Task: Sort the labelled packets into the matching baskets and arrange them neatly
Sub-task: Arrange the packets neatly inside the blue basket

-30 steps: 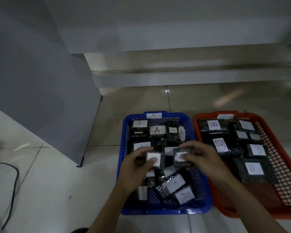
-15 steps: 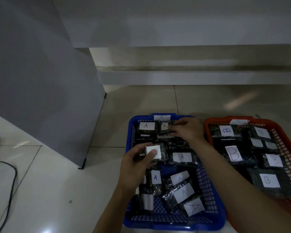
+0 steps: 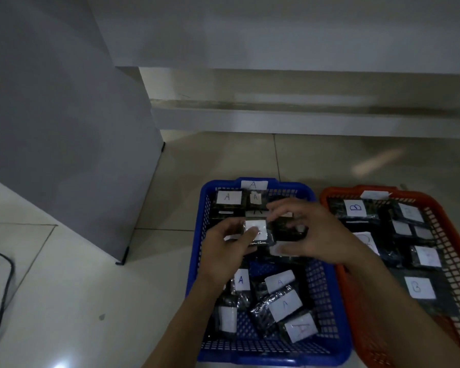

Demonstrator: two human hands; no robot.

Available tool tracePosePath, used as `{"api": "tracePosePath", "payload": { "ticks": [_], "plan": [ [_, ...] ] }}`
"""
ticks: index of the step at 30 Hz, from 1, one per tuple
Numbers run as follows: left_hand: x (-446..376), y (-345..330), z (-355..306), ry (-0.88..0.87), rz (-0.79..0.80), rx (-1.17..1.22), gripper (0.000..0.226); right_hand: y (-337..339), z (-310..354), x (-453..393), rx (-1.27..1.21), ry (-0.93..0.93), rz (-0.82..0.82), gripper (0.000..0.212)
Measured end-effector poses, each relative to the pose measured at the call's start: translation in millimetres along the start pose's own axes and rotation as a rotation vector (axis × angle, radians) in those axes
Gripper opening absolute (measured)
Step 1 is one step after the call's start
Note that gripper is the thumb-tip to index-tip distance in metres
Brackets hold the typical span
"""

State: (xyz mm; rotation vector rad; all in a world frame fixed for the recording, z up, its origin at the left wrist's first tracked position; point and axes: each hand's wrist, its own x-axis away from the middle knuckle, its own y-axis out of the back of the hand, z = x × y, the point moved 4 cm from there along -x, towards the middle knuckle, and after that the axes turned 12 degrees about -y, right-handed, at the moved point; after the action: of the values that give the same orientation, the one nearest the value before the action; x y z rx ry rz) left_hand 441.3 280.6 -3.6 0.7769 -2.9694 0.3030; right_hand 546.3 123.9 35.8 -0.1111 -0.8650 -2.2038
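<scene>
A blue basket (image 3: pixel 197 251) tagged A holds several dark packets with white A labels. To its right an orange basket (image 3: pixel 436 208) tagged B holds several packets labelled B. My left hand (image 3: pixel 223 253) hovers over the middle of the blue basket, thumb and fingers pinching a dark packet with a white label (image 3: pixel 256 231). My right hand (image 3: pixel 314 232) is over the same basket just to the right, fingers spread and slightly blurred, close to that packet; nothing is visibly in its grip.
Both baskets sit on a pale tiled floor. A grey panel (image 3: pixel 64 128) stands at the left and a low white ledge (image 3: pixel 303 115) runs behind the baskets. A black cable (image 3: pixel 3 296) lies at the far left.
My right hand has left the far end of the blue basket and come back toward the middle, with its fingers apart. The left hand still holds its packet in about the same place.
</scene>
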Motion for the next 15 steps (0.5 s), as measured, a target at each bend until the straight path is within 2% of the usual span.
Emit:
{"api": "tracePosePath", "payload": {
  "ticks": [4, 6, 8, 9, 12, 15],
  "plan": [
    [-11.1, -22.1, -1.0, -0.057, 0.106, -0.079, 0.014, 2.5, -12.4, 5.9, 0.061, 0.053, -0.194, 0.047],
    [-27.3, -18.2, -4.0, -0.259, 0.174, -0.395, 0.017, 10.5, -21.9, -1.8, 0.049, 0.053, -0.274, 0.046],
    [-53.9, -5.4, -7.6, -0.498, 0.225, -0.785, 0.029, 19.3, -33.4, -13.0, 0.044, 0.0, -0.321, 0.048],
    [-69.1, 1.5, -7.4, -0.561, 0.262, -0.929, 0.036, 22.0, -38.8, -19.7, 0.053, -0.034, -0.333, 0.048],
    [-103.4, 17.5, 0.2, -0.573, 0.435, -1.166, 0.052, 27.0, -41.7, -39.0, 0.097, -0.047, -0.35, 0.043],
    [-112.6, 21.8, 4.3, -0.587, 0.524, -1.313, 0.053, 28.5, -43.7, -57.4, 0.124, -0.025, -0.352, 0.043]
  ]
}}
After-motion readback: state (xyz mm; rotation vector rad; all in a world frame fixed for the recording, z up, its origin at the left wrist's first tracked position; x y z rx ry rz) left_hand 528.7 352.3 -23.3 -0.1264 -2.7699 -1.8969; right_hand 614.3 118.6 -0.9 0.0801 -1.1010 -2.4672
